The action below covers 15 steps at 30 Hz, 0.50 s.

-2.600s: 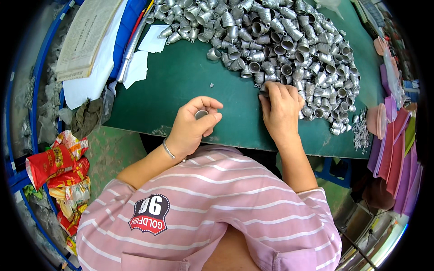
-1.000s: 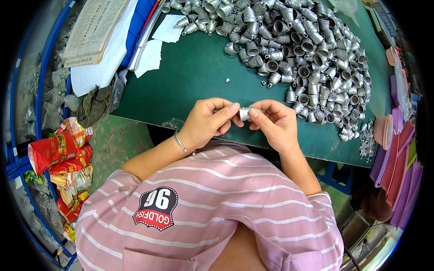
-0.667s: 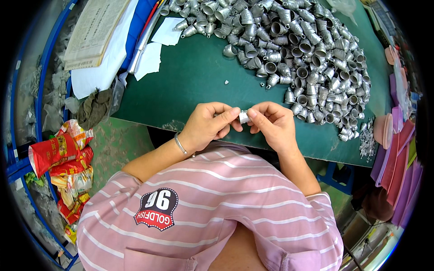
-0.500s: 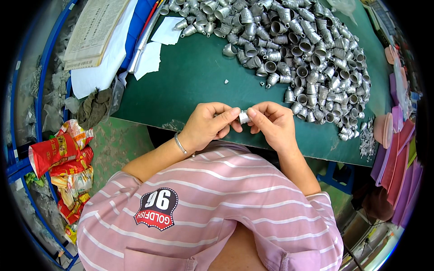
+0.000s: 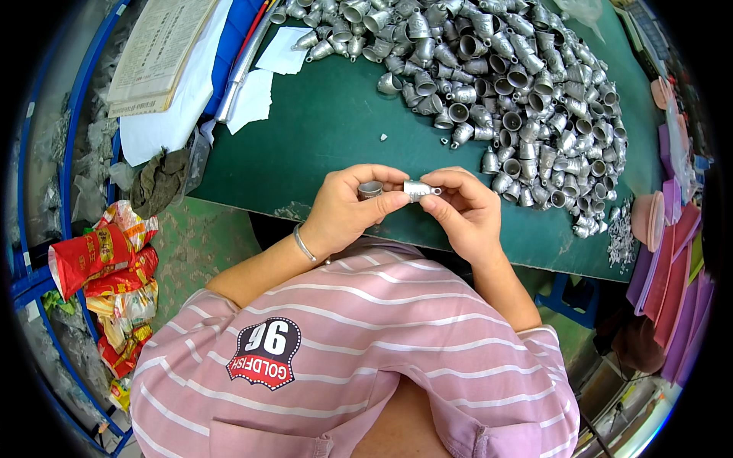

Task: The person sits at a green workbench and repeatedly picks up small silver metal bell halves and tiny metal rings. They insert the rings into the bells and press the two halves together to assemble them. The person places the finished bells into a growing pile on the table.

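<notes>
"Head view, nearest things first: where is the bell [image 5: 416,190], and which hand is closer to it?"

"Neither. It lies between the two, with the left hand [image 5: 343,208] at one end and the right hand [image 5: 475,210] at the other."

"Which way does its long axis run?"

"Nearly straight across, left to right. The loop [image 5: 436,191] points at the right hand, and the wide end sits toward the left."

"And the grips?"

"The left thumb and forefinger pinch the wide end. The right thumb and forefinger close in on the narrow end, one above and one below, leaving the loop in sight. How hard they press, I can't tell."

"Is the left hand holding anything else?"

"Yes, a second bell [image 5: 370,188] in the curl of its fingers, mouth turned up toward the camera."

"What lies past the hands?"

"The green table [image 5: 313,126] stretches away under them. A small pale chip [image 5: 383,137] lies on it, apart from both hands. Farther off, mostly to the right, spreads the pile of grey bells [image 5: 527,111], and at the far left are folded newspapers [image 5: 156,65]."
</notes>
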Each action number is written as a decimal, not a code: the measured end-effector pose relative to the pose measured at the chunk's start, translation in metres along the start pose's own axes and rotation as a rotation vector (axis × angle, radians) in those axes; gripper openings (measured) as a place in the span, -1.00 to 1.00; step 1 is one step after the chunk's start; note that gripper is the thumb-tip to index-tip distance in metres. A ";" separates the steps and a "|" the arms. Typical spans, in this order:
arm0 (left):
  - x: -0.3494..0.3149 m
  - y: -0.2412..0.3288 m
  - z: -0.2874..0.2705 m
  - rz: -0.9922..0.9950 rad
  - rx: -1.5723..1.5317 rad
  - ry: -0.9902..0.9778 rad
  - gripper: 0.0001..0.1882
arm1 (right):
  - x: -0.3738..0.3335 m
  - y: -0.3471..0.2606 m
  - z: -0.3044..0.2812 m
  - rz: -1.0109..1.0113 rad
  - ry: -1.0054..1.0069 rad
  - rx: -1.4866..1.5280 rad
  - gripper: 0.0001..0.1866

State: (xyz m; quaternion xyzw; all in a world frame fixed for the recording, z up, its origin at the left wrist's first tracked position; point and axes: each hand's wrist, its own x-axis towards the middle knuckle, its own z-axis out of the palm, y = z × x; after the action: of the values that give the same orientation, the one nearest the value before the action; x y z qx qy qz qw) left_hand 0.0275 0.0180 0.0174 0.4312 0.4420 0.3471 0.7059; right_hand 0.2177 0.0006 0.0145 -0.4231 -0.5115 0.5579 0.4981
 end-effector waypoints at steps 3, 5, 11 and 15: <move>0.000 0.002 0.000 0.086 0.046 0.003 -0.70 | -0.001 0.001 0.000 -0.053 -0.004 0.048 -0.77; 0.000 0.001 -0.001 0.111 0.074 -0.004 -0.69 | -0.001 0.002 0.001 -0.076 -0.002 0.056 -0.76; -0.002 0.004 -0.001 0.097 0.155 -0.025 -0.65 | 0.001 0.001 -0.003 -0.229 -0.101 -0.065 -0.72; -0.002 0.001 -0.001 0.147 0.175 -0.009 -0.65 | 0.001 -0.003 -0.003 -0.150 -0.121 0.040 -0.66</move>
State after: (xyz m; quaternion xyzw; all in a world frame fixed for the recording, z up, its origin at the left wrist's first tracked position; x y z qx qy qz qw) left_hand 0.0254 0.0172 0.0191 0.5240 0.4346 0.3562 0.6401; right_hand 0.2211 0.0022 0.0172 -0.3390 -0.5596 0.5537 0.5150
